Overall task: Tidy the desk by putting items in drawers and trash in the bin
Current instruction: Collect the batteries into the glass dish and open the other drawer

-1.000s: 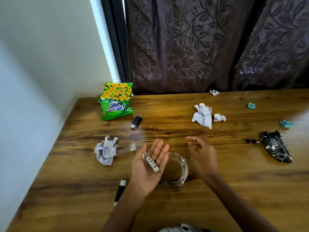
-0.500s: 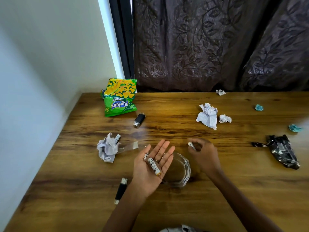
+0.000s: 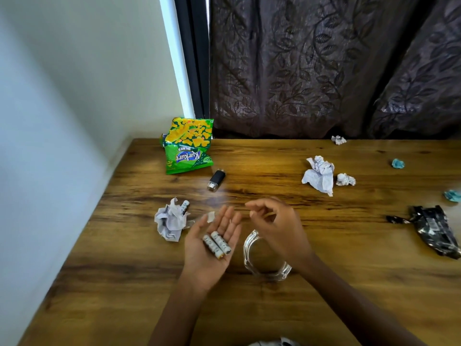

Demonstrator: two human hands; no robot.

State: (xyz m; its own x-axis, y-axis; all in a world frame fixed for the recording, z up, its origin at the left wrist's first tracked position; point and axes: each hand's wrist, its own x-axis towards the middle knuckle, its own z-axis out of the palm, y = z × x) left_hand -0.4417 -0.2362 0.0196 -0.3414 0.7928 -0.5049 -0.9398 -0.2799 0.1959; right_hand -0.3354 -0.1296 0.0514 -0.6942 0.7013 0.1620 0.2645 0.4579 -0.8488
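Note:
My left hand (image 3: 212, 248) is held palm up above the wooden desk (image 3: 324, 308), fingers straight, with two white batteries (image 3: 216, 245) lying side by side on the palm. My right hand (image 3: 274, 227) hovers just right of it, fingers loosely curled, with nothing visible in them. A clear glass bowl (image 3: 264, 269) stands on the desk under my right wrist, partly hidden. Another battery (image 3: 185, 206) leans on a crumpled paper (image 3: 171, 221) to the left.
A green snack bag (image 3: 189, 148) and a black USB stick (image 3: 216, 179) lie at the back left. Crumpled papers (image 3: 320, 174) and teal scraps (image 3: 398, 163) are scattered at the right. A black wrapper (image 3: 434, 231) lies far right. The wall borders the desk's left edge.
My right hand, which pinched a small white battery half a second ago, has moved left to the left palm and now shows nothing in its fingers. The batteries lie together on the palm.

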